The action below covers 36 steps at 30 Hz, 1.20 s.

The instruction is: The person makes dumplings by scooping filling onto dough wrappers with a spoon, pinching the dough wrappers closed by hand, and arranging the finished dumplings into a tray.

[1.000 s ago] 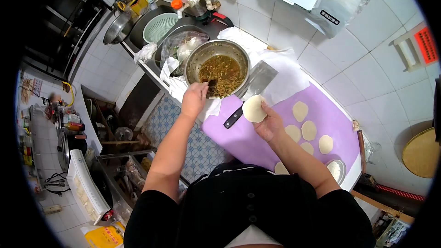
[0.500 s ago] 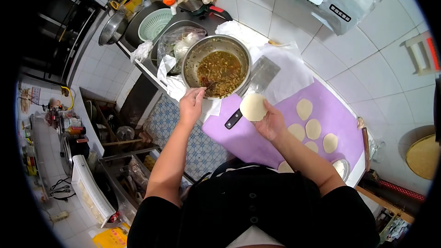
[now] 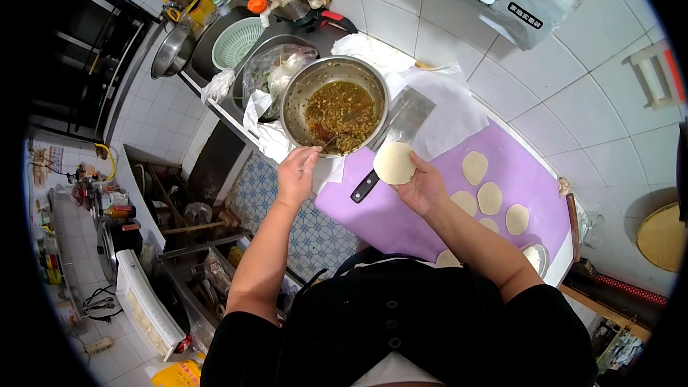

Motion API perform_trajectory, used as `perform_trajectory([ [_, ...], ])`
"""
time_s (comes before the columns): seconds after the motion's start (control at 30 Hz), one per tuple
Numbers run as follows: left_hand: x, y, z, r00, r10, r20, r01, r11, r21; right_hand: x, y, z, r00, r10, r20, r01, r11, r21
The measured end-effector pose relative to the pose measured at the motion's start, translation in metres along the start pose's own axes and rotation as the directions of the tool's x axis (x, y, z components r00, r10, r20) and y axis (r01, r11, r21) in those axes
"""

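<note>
In the head view, a round dough wrapper point(image 3: 394, 163) rests across the fingers of my right hand point(image 3: 421, 188), with the thumb over its edge. My left hand point(image 3: 299, 174) is closed at the near rim of a steel bowl point(image 3: 292, 111). It pinches the handle of a thin metal utensil point(image 3: 330, 142), probably a spoon, whose far end is down in the filling. Chopped brownish-green filling point(image 3: 344, 115) with some liquid covers the bowl's bottom. A cleaver point(image 3: 405, 118) with a black handle lies right of the bowl, partly behind the wrapper.
Several dough wrappers point(image 3: 489, 198) lie on the purple mat point(image 3: 530, 172) at right. A small bowl of white powder point(image 3: 535, 258) stands by my right arm. Behind the steel bowl are a plastic bag point(image 3: 269, 72) and a sink with a green colander point(image 3: 236, 43). A rolling pin point(image 3: 572, 229) sits at the mat's right edge.
My left hand has shifted slightly down and turned at the bowl's rim, and the utensil has moved with it toward the near side. My right hand keeps the wrapper in about the same place.
</note>
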<state>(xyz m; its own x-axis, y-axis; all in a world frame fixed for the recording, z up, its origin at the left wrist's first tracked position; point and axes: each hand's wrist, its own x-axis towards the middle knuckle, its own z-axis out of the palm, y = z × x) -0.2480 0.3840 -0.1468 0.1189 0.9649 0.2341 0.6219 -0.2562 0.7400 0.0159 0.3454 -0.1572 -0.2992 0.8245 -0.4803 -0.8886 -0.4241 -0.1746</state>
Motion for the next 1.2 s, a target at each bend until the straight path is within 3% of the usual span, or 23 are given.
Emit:
perform_trajectory([
  [0.13, 0.01, -0.012, 0.006, 0.965, -0.258, 0.043, 0.26, 0.926, -0.273, 0.005, 0.003, 0.002, 1.0, -0.008, -0.022, 0.007, 1.0, -0.022],
  [0.27, 0.025, -0.025, 0.006, 0.84, -0.517, 0.165, 0.515, 0.663, -0.543, 0.009, 0.007, 0.011, 1.0, -0.008, -0.021, 0.007, 0.999, -0.035],
  [0.37, 0.029, -0.023, 0.005, 0.772, -0.614, 0.163, 0.573, 0.564, -0.594, 0.011, 0.008, 0.013, 0.999, 0.007, -0.041, -0.008, 1.0, -0.023],
  [0.57, 0.024, -0.035, 0.007, 0.753, -0.639, 0.154, 0.537, 0.464, -0.705, 0.02, 0.008, 0.012, 1.0, -0.022, 0.009, 0.023, 0.999, -0.041],
  [0.87, 0.03, -0.029, 0.003, 0.847, -0.496, 0.189, 0.51, 0.661, -0.55, 0.027, 0.004, 0.022, 0.998, -0.055, -0.033, 0.053, 0.996, -0.071],
  [1.07, 0.037, -0.026, -0.002, 0.696, -0.68, 0.231, 0.655, 0.469, -0.592, 0.026, 0.006, 0.022, 0.997, -0.061, -0.042, 0.059, 0.997, -0.047],
  [1.2, 0.035, -0.032, -0.001, 0.666, -0.701, 0.257, 0.664, 0.399, -0.632, 0.027, 0.005, 0.024, 0.996, -0.066, -0.055, 0.064, 0.997, -0.052],
])
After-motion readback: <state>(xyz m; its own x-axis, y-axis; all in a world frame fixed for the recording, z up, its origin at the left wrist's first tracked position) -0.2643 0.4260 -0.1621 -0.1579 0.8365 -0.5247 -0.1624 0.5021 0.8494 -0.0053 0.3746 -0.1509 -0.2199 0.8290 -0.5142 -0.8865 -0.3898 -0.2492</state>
